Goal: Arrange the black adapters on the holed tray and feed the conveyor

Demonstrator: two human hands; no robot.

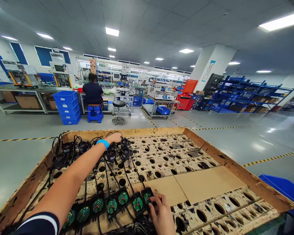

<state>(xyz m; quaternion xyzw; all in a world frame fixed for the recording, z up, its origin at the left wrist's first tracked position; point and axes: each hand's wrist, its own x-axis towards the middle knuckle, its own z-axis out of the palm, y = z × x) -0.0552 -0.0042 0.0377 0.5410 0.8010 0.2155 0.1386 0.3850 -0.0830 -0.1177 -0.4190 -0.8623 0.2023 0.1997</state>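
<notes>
My left hand, with a blue band and a thin bracelet at the wrist, reaches to the far side of a shallow tray. Its fingers are curled on a round black motor-like part; their tips are partly hidden. Near me, my right hand pinches the edge of a black square housing with a round green circuit board and coloured wires inside. Several like housings, such as one nearby, line up to its left. Black cables run from them to more black round parts.
The tray's wooden rim surrounds hole-punched tan boards and flat cardboard. A blue bin stands at right. Beyond are stacked blue crates, a black stool and a seated person at a bench.
</notes>
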